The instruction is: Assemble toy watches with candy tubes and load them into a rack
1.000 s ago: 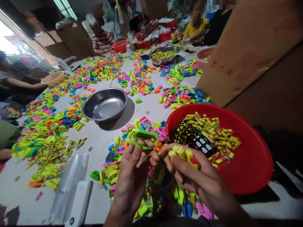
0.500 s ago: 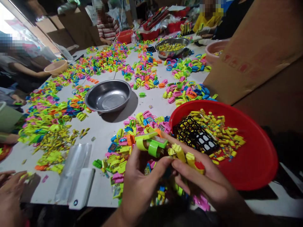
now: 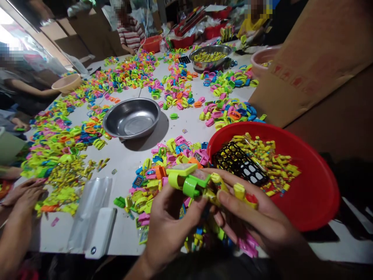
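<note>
- Head view: the left hand [image 3: 171,221] has its grip clamped on 2 plastic pieces, the yellow plastic piece [image 3: 182,170] lying just above and left of the green plastic piece [image 3: 190,186].
- Head view: the right hand [image 3: 259,216] has its grip clamped on several yellow packets [image 3: 239,190], whose visible ends point up and lean a little left.
- Head view: the green plastic piece lies to the left of the right grip, its long axis running across, end towards the packets; the left hand is nearer, already around it. Contact between piece and packets is hard to tell.
- Head view: beneath the hands, a mixed pile [image 3: 148,194] covers the desk [image 3: 195,128]; the red basin [image 3: 317,202], holding more packets and a black grid [image 3: 223,155], stands beyond the right hand.
</note>
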Motion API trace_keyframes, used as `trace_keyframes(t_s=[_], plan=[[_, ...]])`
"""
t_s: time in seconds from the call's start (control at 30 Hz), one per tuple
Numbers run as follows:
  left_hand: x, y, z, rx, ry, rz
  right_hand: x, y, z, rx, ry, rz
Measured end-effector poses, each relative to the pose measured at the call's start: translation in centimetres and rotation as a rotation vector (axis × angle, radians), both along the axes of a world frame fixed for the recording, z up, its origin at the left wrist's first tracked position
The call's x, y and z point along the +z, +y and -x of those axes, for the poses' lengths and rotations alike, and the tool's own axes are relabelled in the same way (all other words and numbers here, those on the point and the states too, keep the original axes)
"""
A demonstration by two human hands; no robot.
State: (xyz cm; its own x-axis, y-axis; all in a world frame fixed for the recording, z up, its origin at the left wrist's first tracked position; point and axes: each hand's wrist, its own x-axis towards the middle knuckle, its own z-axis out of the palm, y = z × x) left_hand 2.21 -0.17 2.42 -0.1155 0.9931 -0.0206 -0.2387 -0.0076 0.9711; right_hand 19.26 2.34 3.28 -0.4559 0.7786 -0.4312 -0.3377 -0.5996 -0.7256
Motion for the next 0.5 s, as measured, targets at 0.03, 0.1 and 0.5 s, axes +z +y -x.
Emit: trace_keyframes(t_s=[0.03,0.1,0.5], plan=[[0.0,0.0,0.0,-0.019,0.007,-0.007,-0.1,-0.1,0.1,-0.020,-0.009,-0.008],[-0.1,0.1,0.0,-0.031,0.030,-0.018,-0.2,-0.3,0.2,-0.035,-0.035,-0.014],[-1.3,0.7,-0.7,0.196,-0.186,0.109,-2.2,-0.6,0.4,0.007,-0.384,-0.428]])
